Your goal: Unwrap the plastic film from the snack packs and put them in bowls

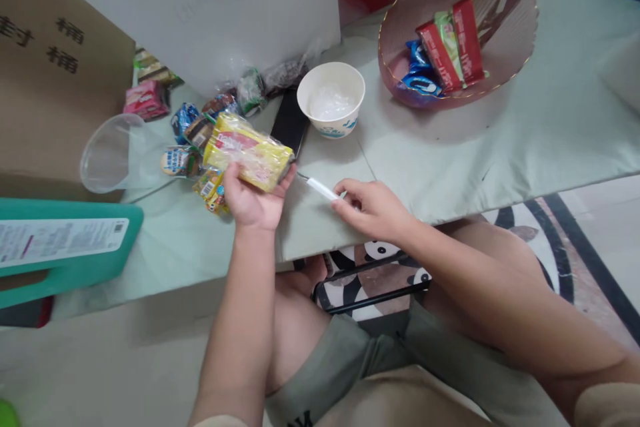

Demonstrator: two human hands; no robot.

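Observation:
My left hand (257, 203) is wrapped round a yellow plastic-wrapped snack packet (250, 153) with red and pink printing, tilted above the table edge. In my right hand (373, 210) is a white-handled tool (323, 189) with a thin metal tip. That tip points left, close to the packet's lower right corner; whether they touch I cannot tell. Behind the packet lie small wrapped snacks, among them a blue one (184, 121) and a yellow one (213, 190). A white paper bowl (334, 127) with clear plastic inside stands beyond my hands.
A pink glass bowl (400, 90) holding red, green and blue packets stands at the back right. A clear plastic cup (107, 153) lies on the left, near a cardboard box (60, 93) and a green carrier (120, 240). A white box (215, 7) borders the back.

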